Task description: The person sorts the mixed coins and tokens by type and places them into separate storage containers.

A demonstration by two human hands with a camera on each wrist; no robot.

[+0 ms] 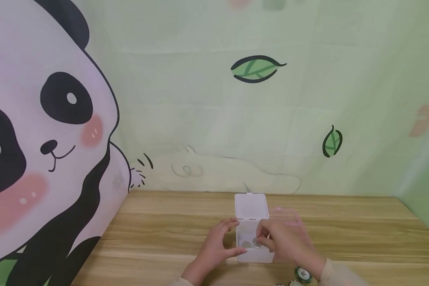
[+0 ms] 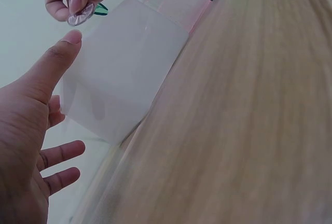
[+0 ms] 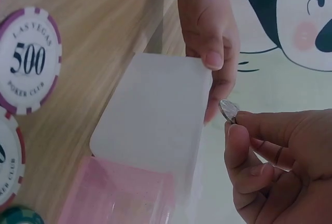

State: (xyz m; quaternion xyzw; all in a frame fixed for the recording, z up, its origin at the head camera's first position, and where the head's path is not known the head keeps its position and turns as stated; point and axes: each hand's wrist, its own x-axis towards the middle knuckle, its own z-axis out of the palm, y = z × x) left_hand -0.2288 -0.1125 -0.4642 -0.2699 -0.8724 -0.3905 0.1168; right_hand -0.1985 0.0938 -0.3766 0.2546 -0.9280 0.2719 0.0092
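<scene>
A small white plastic box (image 1: 254,256) stands on the table with its lid (image 1: 250,206) raised at the back. My left hand (image 1: 215,245) holds the box from the left, thumb at the front rim and a finger near the hinge; its other fingers stick out in the left wrist view. Between thumb and forefinger my right hand (image 1: 284,241) pinches a silver coin (image 3: 228,111), which sits over the box opening in the head view. Another coin (image 1: 246,245) lies inside the box. The rest of the interior is partly hidden by the right hand.
Right of the white box is a translucent pink container (image 1: 300,230), partly behind the right hand. Poker chips (image 1: 303,274) lie at the table's near side, one marked 500 (image 3: 28,60). A panda-printed cloth (image 1: 186,99) hangs behind the wooden table (image 1: 157,234).
</scene>
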